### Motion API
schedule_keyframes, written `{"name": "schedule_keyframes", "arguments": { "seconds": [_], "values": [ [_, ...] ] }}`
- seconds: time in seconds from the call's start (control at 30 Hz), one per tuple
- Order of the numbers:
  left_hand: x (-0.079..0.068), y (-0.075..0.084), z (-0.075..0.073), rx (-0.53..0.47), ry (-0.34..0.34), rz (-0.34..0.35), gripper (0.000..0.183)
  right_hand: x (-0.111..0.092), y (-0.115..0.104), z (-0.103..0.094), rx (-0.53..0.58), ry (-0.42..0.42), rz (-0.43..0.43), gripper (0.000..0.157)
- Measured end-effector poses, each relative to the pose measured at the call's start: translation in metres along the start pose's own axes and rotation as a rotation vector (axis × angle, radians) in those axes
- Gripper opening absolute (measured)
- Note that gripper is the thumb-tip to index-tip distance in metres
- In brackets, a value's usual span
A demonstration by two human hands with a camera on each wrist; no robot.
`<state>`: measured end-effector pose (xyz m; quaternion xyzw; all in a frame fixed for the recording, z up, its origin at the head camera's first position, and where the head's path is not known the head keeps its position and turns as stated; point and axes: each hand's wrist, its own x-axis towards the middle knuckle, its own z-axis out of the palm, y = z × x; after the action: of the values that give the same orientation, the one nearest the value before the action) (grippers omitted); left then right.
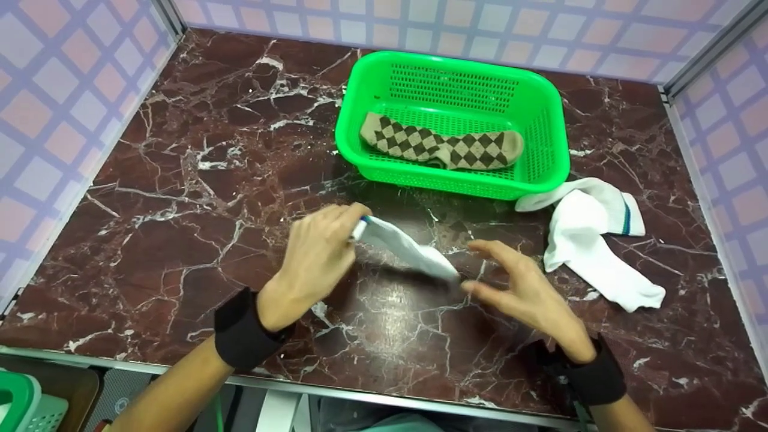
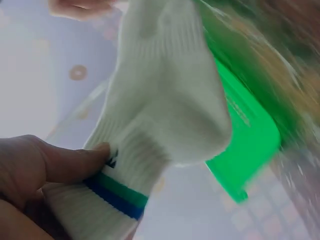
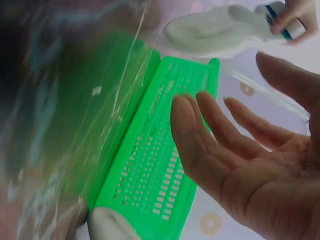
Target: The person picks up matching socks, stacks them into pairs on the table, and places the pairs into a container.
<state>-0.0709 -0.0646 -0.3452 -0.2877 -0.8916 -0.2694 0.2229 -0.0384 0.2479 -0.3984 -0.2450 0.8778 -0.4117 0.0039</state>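
The left hand (image 1: 321,255) pinches a white sock (image 1: 405,245) — likely straightening it — and the right hand (image 1: 528,294), spread and empty, should next catch its right end (image 1: 441,267).

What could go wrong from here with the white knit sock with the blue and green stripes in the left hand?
Only the left hand holds the sock, near its cuff; the open right hand might miss the toe. The white socks lying beside the green perforated plastic basket look similar, so they could be mixed up.
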Motion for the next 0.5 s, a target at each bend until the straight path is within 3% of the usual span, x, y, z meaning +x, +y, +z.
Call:
{"name": "schedule_keyframes", "arguments": {
  "seconds": [0.13, 0.23, 0.37, 0.5],
  "values": [
    [0.002, 0.010, -0.001, -0.157, -0.029, 0.004, 0.023, -0.002, -0.005, 0.010, -0.017, -0.049, -0.055, 0.079],
    [0.004, 0.011, 0.001, -0.217, -0.035, 0.004, 0.015, -0.006, -0.007, 0.015, 0.004, -0.054, -0.088, 0.060],
    [0.006, 0.007, 0.003, -0.254, -0.046, -0.012, 0.006, -0.014, -0.009, 0.013, 0.058, 0.006, -0.094, 0.031],
    [0.007, 0.000, 0.008, -0.333, -0.065, -0.014, 0.007, -0.024, -0.012, 0.002, 0.172, 0.044, -0.081, 0.028]
  ]
}}
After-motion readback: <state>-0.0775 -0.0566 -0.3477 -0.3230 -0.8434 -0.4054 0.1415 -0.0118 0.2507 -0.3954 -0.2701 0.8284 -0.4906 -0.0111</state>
